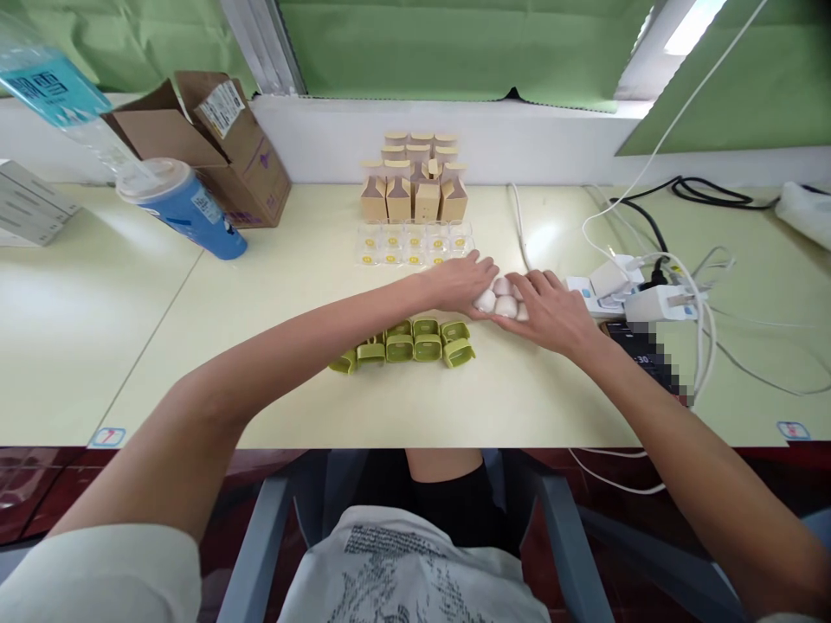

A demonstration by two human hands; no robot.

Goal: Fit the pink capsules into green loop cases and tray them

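Both hands meet over a small cluster of white rounded pieces (501, 300) on the pale table (273, 285). My left hand (462, 282) lies on the cluster's left side with fingers curled round the pieces. My right hand (549, 310) cups them from the right, fingers bent onto them. Just in front of the hands lie several olive-green clip-like parts (415, 343) in a loose row. Behind the hands sit clear plastic lids with yellow dots (414, 242), and behind those a group of small tan cardboard boxes (415, 183).
A blue cup with a lid (185, 208) and an open brown carton (214, 143) stand at the back left. White power strips, adapters and cables (642, 290) crowd the right. A water bottle (52, 91) shows at the top left. A white box (29, 208) lies far left.
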